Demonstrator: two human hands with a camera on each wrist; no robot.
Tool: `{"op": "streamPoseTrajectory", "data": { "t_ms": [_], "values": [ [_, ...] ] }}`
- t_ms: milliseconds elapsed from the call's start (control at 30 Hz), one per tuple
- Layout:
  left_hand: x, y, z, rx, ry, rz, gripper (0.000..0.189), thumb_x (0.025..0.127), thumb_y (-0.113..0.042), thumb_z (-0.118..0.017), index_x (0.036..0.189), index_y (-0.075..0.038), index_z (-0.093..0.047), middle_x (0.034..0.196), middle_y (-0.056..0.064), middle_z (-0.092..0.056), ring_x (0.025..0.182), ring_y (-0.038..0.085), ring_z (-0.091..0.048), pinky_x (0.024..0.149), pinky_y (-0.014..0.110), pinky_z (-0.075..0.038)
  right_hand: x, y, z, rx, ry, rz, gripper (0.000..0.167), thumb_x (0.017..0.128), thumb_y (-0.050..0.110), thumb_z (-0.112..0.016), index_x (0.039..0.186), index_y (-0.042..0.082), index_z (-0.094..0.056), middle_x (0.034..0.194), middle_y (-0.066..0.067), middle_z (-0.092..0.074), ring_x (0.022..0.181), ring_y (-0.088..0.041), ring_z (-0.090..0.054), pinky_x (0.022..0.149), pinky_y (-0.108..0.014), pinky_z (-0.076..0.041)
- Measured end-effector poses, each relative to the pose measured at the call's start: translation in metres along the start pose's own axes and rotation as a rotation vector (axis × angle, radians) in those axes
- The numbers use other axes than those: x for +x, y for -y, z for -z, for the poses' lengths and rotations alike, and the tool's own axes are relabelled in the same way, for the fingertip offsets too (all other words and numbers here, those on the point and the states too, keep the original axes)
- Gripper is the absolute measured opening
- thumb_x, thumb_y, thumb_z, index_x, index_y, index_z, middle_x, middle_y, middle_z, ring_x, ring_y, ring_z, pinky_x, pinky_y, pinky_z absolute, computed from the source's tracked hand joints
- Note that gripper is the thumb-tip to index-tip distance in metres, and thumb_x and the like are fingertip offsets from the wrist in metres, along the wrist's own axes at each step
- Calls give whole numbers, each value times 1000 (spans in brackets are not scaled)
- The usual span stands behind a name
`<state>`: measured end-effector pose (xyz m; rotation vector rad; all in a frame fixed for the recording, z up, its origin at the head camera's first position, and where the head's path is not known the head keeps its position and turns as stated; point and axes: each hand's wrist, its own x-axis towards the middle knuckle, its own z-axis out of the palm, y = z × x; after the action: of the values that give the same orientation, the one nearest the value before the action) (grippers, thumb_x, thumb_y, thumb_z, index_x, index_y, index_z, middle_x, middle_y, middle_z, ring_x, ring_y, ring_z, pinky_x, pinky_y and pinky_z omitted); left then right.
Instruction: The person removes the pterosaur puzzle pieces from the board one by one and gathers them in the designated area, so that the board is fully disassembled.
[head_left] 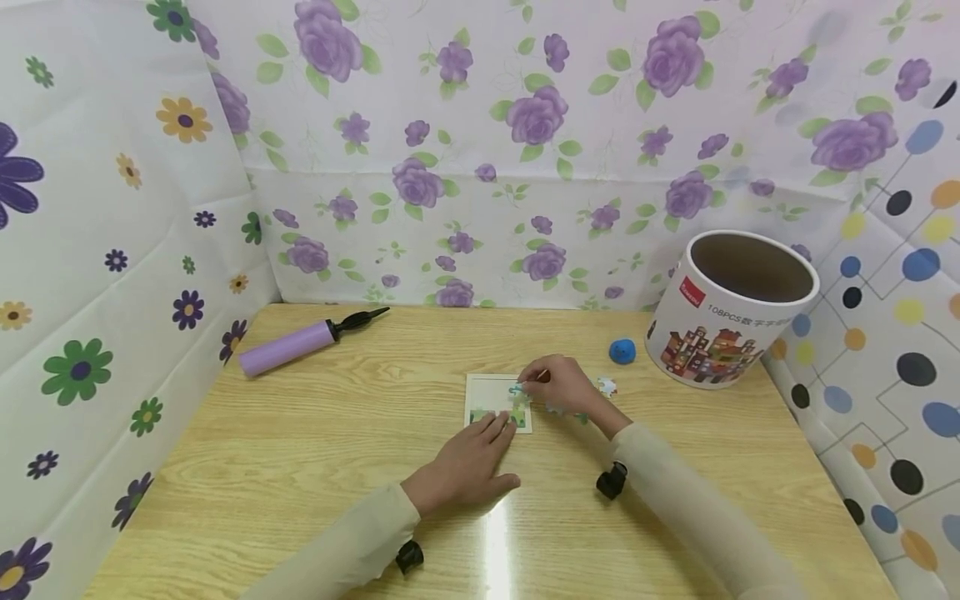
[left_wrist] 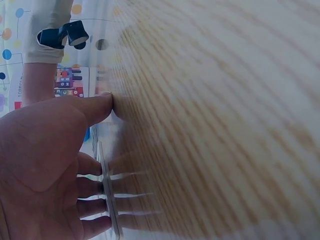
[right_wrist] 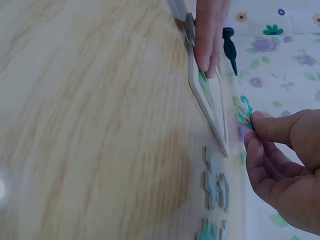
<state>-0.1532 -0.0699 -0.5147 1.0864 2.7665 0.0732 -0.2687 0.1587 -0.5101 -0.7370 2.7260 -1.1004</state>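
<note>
A square puzzle tray [head_left: 487, 392] with a pale rim lies flat on the table, with green jigsaw pieces set along its near side. My left hand [head_left: 468, 467] rests over that near edge, its fingers extended onto the pieces and its thumb out to the side. Above the tray's right side, my right hand [head_left: 566, 387] pinches a jigsaw piece [right_wrist: 243, 112] between thumb and fingertips. In the right wrist view this piece is raised off the board. Several loose jigsaw pieces [right_wrist: 210, 187] lie on the table just right of the tray, partly hidden by the right arm in the head view.
A large white bucket [head_left: 720, 333] stands at the back right, with a small blue lump [head_left: 622, 351] beside it. Toward the back left lies a purple hand pump [head_left: 292, 346] with a black nozzle. Patterned cloths line the table's back and sides.
</note>
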Motion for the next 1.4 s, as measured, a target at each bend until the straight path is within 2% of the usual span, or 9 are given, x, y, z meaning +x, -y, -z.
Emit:
{"op": "streamPoseTrajectory", "data": {
  "t_ms": [267, 500, 700, 1067, 1400],
  "values": [
    [1, 0, 1, -7, 17, 28, 81, 104, -57, -46, 161, -3, -27, 168, 16, -24, 156, 29, -22, 125, 38, -22, -17, -12, 22, -6, -14, -40, 10, 96, 21, -74, 103, 20, -80, 96, 4, -74, 83, -12, -69, 76, -36, -59],
    [0, 1, 1, -20, 2, 8, 81, 104, -56, -48, 160, 0, -30, 166, 19, -27, 155, 32, -24, 124, 40, -24, -36, -27, 39, -8, -33, -31, 9, 96, 18, -74, 102, 17, -81, 95, 2, -75, 80, -11, -68, 74, -36, -58],
    [0, 0, 0, 4, 2, 0, 80, 105, -56, -46, 160, 0, -28, 166, 19, -26, 155, 30, -24, 125, 39, -23, -51, -39, 51, -31, -47, -58, 10, 96, 15, -73, 102, 13, -81, 95, 0, -75, 81, -12, -68, 74, -36, -58],
    [0, -1, -2, 30, 2, -1, 81, 105, -57, -45, 160, 0, -28, 167, 19, -26, 155, 30, -24, 125, 39, -23, -75, -65, 68, -87, -67, -107, 9, 95, 12, -74, 100, 14, -81, 96, 1, -75, 85, -13, -66, 77, -34, -56],
    [2, -1, -1, 49, 9, 0, 80, 105, -57, -45, 160, -1, -28, 167, 17, -26, 155, 29, -24, 125, 37, -22, -86, -80, 75, -108, -46, -142, 9, 95, 12, -74, 96, 16, -81, 99, 0, -76, 88, -13, -65, 79, -33, -55]
  ]
}}
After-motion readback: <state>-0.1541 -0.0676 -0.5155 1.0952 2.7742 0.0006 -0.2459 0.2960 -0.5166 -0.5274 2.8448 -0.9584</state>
